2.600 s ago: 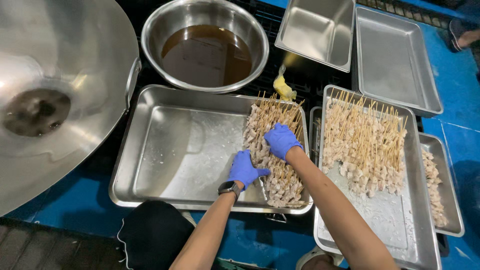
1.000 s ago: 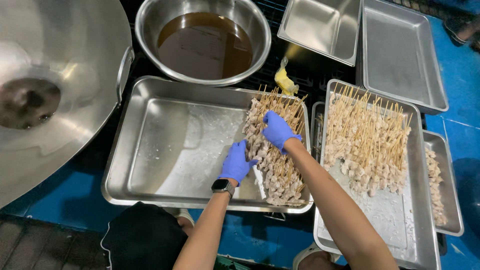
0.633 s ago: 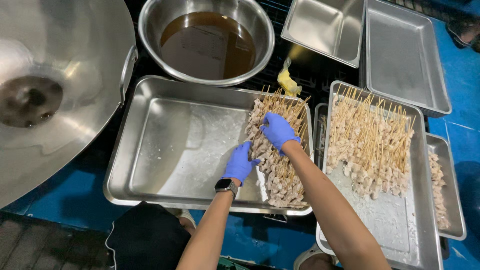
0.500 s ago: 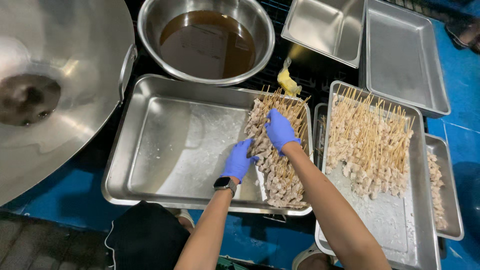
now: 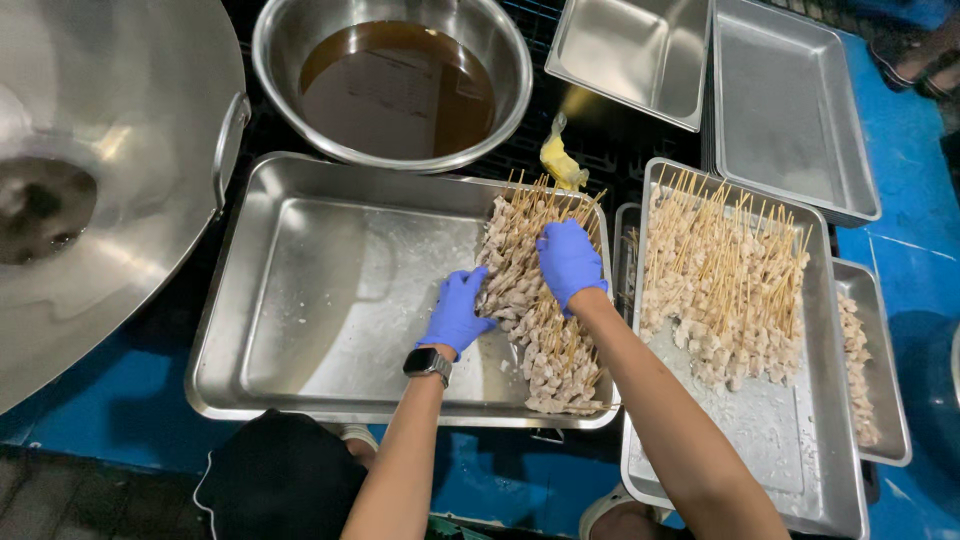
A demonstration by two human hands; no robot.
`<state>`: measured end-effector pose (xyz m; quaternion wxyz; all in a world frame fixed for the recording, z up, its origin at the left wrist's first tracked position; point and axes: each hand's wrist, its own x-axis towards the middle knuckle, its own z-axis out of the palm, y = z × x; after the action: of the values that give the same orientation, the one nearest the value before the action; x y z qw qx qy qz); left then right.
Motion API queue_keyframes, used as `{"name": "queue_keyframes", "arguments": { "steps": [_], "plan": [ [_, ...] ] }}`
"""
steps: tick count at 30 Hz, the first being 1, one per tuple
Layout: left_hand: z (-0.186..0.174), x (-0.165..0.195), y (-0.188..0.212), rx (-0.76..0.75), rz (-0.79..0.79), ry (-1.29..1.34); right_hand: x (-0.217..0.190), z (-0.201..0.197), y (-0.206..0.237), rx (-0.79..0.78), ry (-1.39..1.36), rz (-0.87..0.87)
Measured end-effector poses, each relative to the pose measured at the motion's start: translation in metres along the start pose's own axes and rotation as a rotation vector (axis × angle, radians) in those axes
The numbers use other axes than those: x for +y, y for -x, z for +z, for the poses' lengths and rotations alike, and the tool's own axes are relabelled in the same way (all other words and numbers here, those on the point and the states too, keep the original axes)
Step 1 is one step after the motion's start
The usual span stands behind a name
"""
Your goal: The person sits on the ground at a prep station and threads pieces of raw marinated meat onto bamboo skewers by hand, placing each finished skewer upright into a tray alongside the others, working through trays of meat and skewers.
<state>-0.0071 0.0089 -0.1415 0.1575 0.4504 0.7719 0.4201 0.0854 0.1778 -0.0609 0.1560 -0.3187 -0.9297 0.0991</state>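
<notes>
**Gloved hands on the skewer pile**

On the heap of meat skewers (image 5: pixel 540 300), at the right end of the big steel tray (image 5: pixel 330 300), both blue-gloved hands are at work. The left hand (image 5: pixel 457 312) presses against the heap's left edge, its fingers (image 5: pixel 478 280) spread open and laid on the meat, clasping nothing. The right hand (image 5: pixel 568 260) lies on top of the heap toward its far end, fingers (image 5: pixel 550 262) curled down over the bamboo sticks; whether they actually grip a skewer cannot be told. A dark wristwatch (image 5: pixel 428 363) sits on the left wrist, just nearer the person than the glove.

The skewers lie in a band running from the tray's far rim to its near rim, stick ends fanned toward the far side. Left of the heap the tray floor is bare metal with pale crumbs scattered on it.

Right of the big tray, a second tray (image 5: pixel 800 470) holds another layer of skewers (image 5: pixel 725 290), sticks pointing the same way. Beyond that, partly under it, a narrow tray (image 5: pixel 890 400) shows more meat pieces along its edge. Past the big tray's far rim stands a round steel bowl (image 5: pixel 300 40) of dark brown liquid, and just beside the far right corner lies a small yellow scrap (image 5: pixel 560 160). Two empty-looking steel pans (image 5: pixel 790 100) sit beyond the second tray. Left of the big tray, a large metal wok (image 5: pixel 110 160) fills the view.
</notes>
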Motion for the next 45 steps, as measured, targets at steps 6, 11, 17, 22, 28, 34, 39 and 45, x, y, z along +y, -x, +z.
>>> {"name": "queue_keyframes", "arguments": {
  "steps": [6, 11, 17, 22, 28, 34, 39, 45],
  "plan": [
    [-0.005, -0.014, 0.01, -0.153, -0.355, -0.181, -0.022, 0.005, 0.006, -0.202, 0.064, -0.447],
    [0.01, -0.015, 0.016, -0.025, -0.295, -0.119, -0.029, 0.018, 0.012, -0.375, 0.359, -0.448],
    [0.007, -0.017, 0.013, 0.11, -0.126, -0.118, -0.029, 0.025, 0.006, -0.374, 0.374, -0.415],
    [0.005, -0.016, 0.007, 0.116, -0.031, -0.045, -0.025, 0.017, -0.006, -0.565, 0.342, -0.286],
    [0.008, -0.013, -0.004, 0.112, -0.039, 0.114, -0.028, 0.001, -0.023, -0.679, 0.19, -0.19],
    [0.013, -0.004, -0.005, 0.057, -0.002, 0.279, -0.01, -0.012, -0.042, -0.691, -0.078, -0.038],
    [0.013, 0.001, -0.003, 0.195, 0.097, 0.082, -0.004, -0.006, -0.045, -0.415, -0.231, 0.069],
    [0.022, 0.007, -0.005, 0.024, 0.02, -0.125, -0.009, -0.007, -0.033, 0.097, -0.318, 0.038]
  ]
}}
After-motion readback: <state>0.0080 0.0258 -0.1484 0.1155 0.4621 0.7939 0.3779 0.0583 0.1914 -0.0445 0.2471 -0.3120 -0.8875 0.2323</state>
